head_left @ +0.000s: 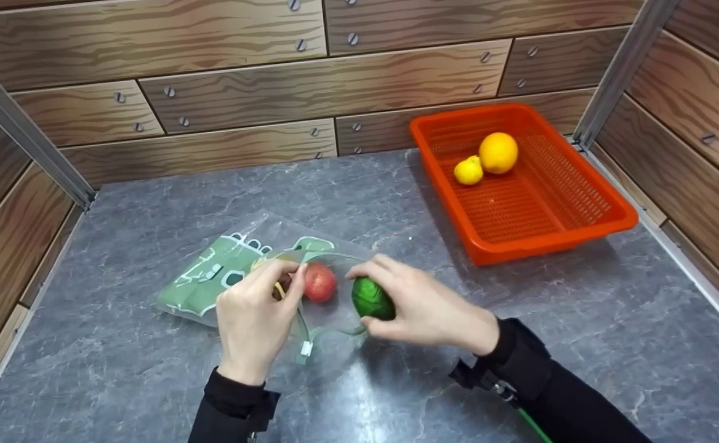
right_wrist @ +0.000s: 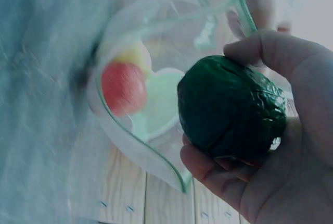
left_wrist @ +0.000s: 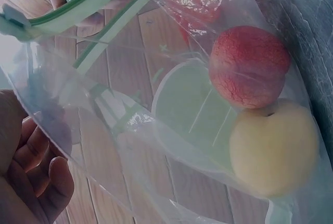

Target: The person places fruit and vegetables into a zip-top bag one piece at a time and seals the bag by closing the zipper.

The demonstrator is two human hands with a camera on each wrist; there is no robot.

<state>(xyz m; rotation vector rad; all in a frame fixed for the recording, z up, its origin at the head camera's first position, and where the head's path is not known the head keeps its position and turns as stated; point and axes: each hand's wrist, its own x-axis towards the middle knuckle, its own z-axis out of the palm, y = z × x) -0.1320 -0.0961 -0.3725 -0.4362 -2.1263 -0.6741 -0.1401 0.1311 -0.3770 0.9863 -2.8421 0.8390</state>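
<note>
A clear zip bag (head_left: 194,289) with green and white print lies on the table, its green-edged mouth held open toward me. My left hand (head_left: 255,314) pinches the near-left edge of that mouth, beside the white slider (head_left: 306,349). Inside the bag a red round fruit (left_wrist: 250,66) touches a pale yellow fruit (left_wrist: 274,148). My right hand (head_left: 424,304) grips a glossy, creased green oval fruit (right_wrist: 229,109) between thumb and fingers. It is right at the bag's mouth, on the right side, and the fingertips overlap the green rim in the head view.
An orange-red plastic basket (head_left: 482,246) stands at the back right. It contains a lemon (head_left: 468,170) and an orange (head_left: 498,152), side by side. Wood-patterned panels (head_left: 242,98) wall in the grey marbled table (head_left: 119,369) at the back and sides.
</note>
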